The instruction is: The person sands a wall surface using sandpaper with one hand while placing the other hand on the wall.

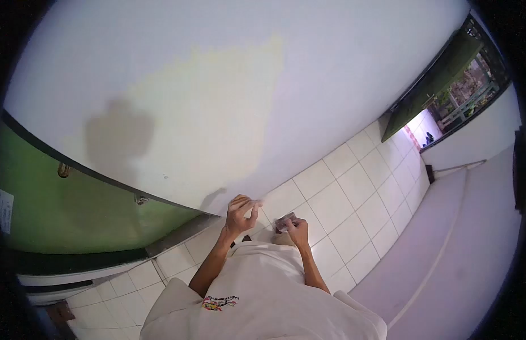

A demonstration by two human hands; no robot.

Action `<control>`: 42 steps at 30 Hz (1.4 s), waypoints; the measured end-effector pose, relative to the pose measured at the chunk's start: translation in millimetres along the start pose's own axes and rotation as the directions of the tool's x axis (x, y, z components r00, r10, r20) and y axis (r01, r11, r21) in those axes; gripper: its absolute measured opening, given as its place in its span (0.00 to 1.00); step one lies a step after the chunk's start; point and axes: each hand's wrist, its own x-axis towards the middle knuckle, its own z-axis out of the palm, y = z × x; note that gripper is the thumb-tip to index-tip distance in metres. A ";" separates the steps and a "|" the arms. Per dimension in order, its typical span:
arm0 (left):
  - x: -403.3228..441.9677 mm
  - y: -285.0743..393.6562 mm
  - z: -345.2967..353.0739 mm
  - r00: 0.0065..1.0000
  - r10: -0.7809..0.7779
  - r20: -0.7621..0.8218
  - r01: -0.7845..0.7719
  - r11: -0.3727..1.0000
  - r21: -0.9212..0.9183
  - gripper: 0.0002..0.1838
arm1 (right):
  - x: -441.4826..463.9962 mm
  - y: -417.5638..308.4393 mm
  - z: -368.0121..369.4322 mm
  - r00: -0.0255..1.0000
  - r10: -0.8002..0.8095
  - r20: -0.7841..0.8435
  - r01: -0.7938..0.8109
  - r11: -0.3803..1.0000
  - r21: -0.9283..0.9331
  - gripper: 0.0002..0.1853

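Observation:
My left hand is raised in front of my shirt, its fingers bent together near the wall. At its fingertips shows a small pale, whitish bit, too blurred to name. Lower and to the right, my right hand is closed on a small, crinkled, greyish packet, which looks like thin plastic. The two hands are apart. Closest to my left hand is the white wall, with a broad yellowish patch on it.
A green door with a metal handle is at the left. White floor tiles run toward an open green door at the far right. A purplish wall borders the right side.

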 end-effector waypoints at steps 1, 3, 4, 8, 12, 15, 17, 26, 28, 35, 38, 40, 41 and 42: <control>-0.9 -1.8 -2.0 1.000 0.000 -0.001 0.000 1.000 0.012 0.04 | 4.6 3.7 1.5 1.000 -0.005 0.009 0.005 1.000 0.006 0.18; 3.6 -0.3 0.6 0.997 -0.042 0.064 0.040 0.999 0.025 0.04 | 22.2 26.5 -5.5 0.999 -0.040 -0.029 0.037 0.995 -0.097 0.16; 1.1 -5.8 5.7 0.997 -0.052 0.057 0.050 0.998 0.044 0.04 | 34.4 45.8 -4.0 0.998 -0.058 -0.014 0.056 0.993 -0.102 0.17; -12.6 -13.2 19.4 0.981 -0.189 0.053 0.182 0.976 0.117 0.03 | 67.5 67.7 -5.7 0.998 -0.052 -0.021 0.054 0.993 0.102 0.18; -6.9 -1.5 62.3 0.946 -0.322 0.030 0.311 0.930 0.198 0.03 | 109.8 66.3 -33.1 0.992 -0.118 0.047 0.117 0.993 0.026 0.21; 9.8 13.4 101.5 0.916 -0.402 -0.008 0.397 0.902 0.166 0.03 | 149.0 48.8 -65.5 0.974 -0.091 0.209 0.132 0.973 -0.189 0.19; 24.8 23.4 123.4 0.907 -0.420 -0.038 0.419 0.887 0.196 0.03 | 173.9 44.3 -76.7 0.957 -0.198 0.214 0.219 0.973 -0.077 0.18; 32.3 61.7 173.8 0.776 -0.574 -0.261 0.625 0.755 0.197 0.05 | 227.6 32.9 -88.3 0.799 -0.303 0.519 0.416 0.902 -0.113 0.16; 35.9 63.3 178.7 0.743 -0.588 -0.319 0.661 0.720 0.211 0.05 | 228.2 7.1 -91.8 0.763 -0.205 0.613 0.414 0.883 -0.220 0.14; 41.6 53.5 178.2 0.740 -0.528 -0.416 0.645 0.733 0.216 0.04 | 246.8 24.3 -71.6 0.675 -0.415 0.610 0.583 0.807 -0.096 0.17; 51.6 61.0 169.9 0.778 -0.441 -0.447 0.579 0.779 0.239 0.03 | 233.1 4.1 -84.9 0.667 -0.513 0.541 0.634 0.772 -0.049 0.19; 55.9 60.2 160.7 0.813 -0.367 -0.453 0.514 0.817 0.261 0.03 | 228.7 -4.4 -88.1 0.685 -0.508 0.523 0.604 0.797 -0.017 0.19; 58.8 62.5 156.6 0.835 -0.300 -0.462 0.457 0.844 0.279 0.03 | 226.7 -4.7 -93.8 0.701 -0.495 0.514 0.601 0.798 -0.050 0.19; 64.2 64.6 149.1 0.853 -0.246 -0.461 0.421 0.845 0.328 0.05 | 228.5 -5.1 -94.4 0.716 -0.482 0.505 0.596 0.799 -0.081 0.19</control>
